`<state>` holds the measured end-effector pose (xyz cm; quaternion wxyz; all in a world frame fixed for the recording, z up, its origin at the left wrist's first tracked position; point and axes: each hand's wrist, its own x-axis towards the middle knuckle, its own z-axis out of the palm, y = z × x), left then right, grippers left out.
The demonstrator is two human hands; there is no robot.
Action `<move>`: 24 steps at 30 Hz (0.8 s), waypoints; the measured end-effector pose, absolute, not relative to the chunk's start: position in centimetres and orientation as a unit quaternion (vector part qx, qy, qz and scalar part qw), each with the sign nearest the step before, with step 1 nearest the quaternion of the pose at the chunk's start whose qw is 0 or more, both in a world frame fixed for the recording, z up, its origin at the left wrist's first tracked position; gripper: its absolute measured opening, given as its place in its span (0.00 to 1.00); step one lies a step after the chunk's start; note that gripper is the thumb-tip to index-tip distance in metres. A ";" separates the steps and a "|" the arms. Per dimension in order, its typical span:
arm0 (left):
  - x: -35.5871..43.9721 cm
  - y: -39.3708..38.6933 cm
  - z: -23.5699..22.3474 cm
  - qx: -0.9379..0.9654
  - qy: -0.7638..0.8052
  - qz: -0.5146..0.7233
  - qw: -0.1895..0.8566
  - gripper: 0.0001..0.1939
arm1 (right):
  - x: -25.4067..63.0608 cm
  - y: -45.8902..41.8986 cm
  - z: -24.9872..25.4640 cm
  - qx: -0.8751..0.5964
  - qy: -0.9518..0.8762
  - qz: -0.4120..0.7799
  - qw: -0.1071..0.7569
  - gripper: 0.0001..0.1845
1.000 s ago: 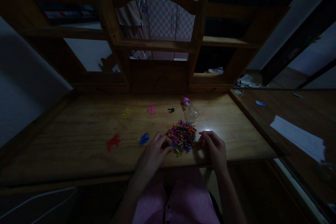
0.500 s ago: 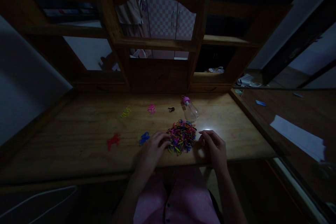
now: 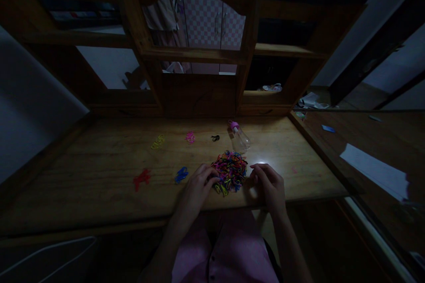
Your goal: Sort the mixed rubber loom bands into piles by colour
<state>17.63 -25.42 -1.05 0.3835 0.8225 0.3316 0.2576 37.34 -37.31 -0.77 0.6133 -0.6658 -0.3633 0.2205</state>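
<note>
A heap of small multicoloured loops, like rubber bands (image 3: 230,170), lies near the table's front edge. My left hand (image 3: 201,183) touches the heap's left side, thumb and forefinger drawn together at it; what is between them is too small to make out. On the heap's other side, my right hand (image 3: 269,183) rests just off it, fingers loosely bent and apart, with nothing visible in them. Sorted by colour, little groups lie around: blue loops (image 3: 181,174), red loops (image 3: 142,179), yellow loops (image 3: 158,142), pink loops (image 3: 190,137) and black loops (image 3: 215,138).
Behind the heap, a clear bulb-shaped bottle (image 3: 241,139) with a pink cap lies on its side. A wooden shelf unit (image 3: 199,93) closes off the table's back. White paper (image 3: 375,170) and a blue card (image 3: 328,128) lie on the surface at right.
My left hand has shifted slightly right, its fingertips further over the heap's edge. My right hand stays nearly in place. The whole view has moved a little.
</note>
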 end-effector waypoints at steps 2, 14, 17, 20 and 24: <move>17.5 -25.5 -0.7 0.808 0.346 0.269 0.393 0.04 | 37.3 -37.3 -0.9 -0.668 -0.360 0.218 0.613 0.12; 17.5 -25.4 -1.8 0.683 0.431 0.337 0.484 0.11 | 36.7 -37.6 -0.6 -0.686 -0.379 0.196 0.589 0.14; 17.7 -25.3 -2.0 0.651 0.422 0.340 0.531 0.14 | 35.6 -38.3 -0.4 -0.703 -0.379 0.184 0.574 0.13; 17.6 -25.1 -2.2 0.636 0.408 0.350 0.553 0.15 | 34.3 -39.4 -0.4 -0.731 -0.399 0.157 0.531 0.11; 17.4 -24.9 -2.5 0.621 0.400 0.365 0.566 0.19 | 33.1 -40.1 -1.0 -0.760 -0.471 0.112 0.434 0.09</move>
